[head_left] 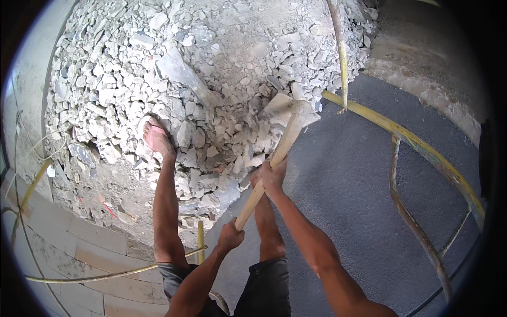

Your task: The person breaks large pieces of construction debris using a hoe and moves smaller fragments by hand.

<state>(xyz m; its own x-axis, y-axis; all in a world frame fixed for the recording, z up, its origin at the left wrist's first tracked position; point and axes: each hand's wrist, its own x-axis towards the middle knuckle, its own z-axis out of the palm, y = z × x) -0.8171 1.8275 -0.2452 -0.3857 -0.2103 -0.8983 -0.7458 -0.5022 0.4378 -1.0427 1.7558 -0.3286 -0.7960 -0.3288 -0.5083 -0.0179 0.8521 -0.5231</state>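
I hold a tool with a long wooden handle (277, 156) in both hands. My right hand (273, 177) grips the handle about midway. My left hand (231, 236) grips its lower end. The tool's broad, dust-caked blade (290, 108) rests on the edge of a big pile of grey broken stone (200, 79). My left foot (157, 138) stands on the rubble, in a sandal. My right leg (265, 222) is just behind the handle, its foot hidden by my right hand.
A dark gravel surface (348, 201) spreads to the right. A yellow metal frame (422, 148) with rusty bars curves across it, and a yellow pole (339, 53) rises over the rubble. Pale brick paving (79, 248) lies lower left, with a thin bent rod (105, 274) across it.
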